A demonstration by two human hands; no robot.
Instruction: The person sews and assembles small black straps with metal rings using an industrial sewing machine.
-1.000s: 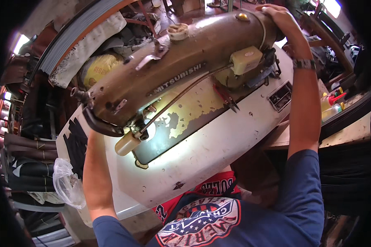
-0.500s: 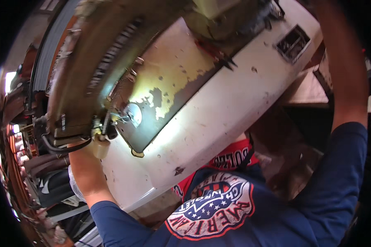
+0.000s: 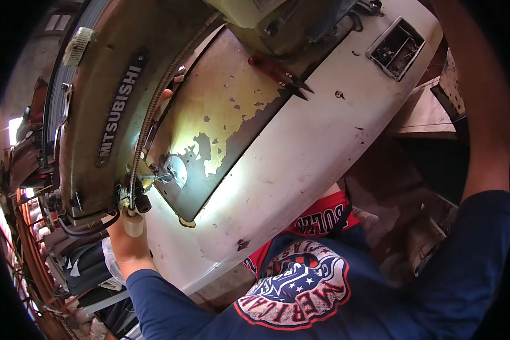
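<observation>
An industrial sewing machine (image 3: pixel 90 141) with a worn olive-brown arm spans the left. My left forearm passes behind its head, and what looks like a fingertip of my left hand (image 3: pixel 166 94) shows beyond the machine arm; the other fingers are hidden. A flexible metal-sheathed lamp (image 3: pixel 153 102) runs down the arm and lights the round shiny needle plate (image 3: pixel 177 171). Red-handled thread snips (image 3: pixel 280 76) lie on the worn machine bed (image 3: pixel 221 96), blades toward the white tabletop (image 3: pixel 300 153). My right arm (image 3: pixel 484 113) stretches up the right side, its hand out of view.
Set into the tabletop at the far right is a small recessed tray (image 3: pixel 396 48) with small bits inside. Beyond it stands a pale wooden surface (image 3: pixel 425 113). Dark fabric (image 3: pixel 90 263) is piled at the lower left.
The view has shifted slightly and become sharper. A fingertip now shows beyond the machine arm. The snips still lie on the bed.
</observation>
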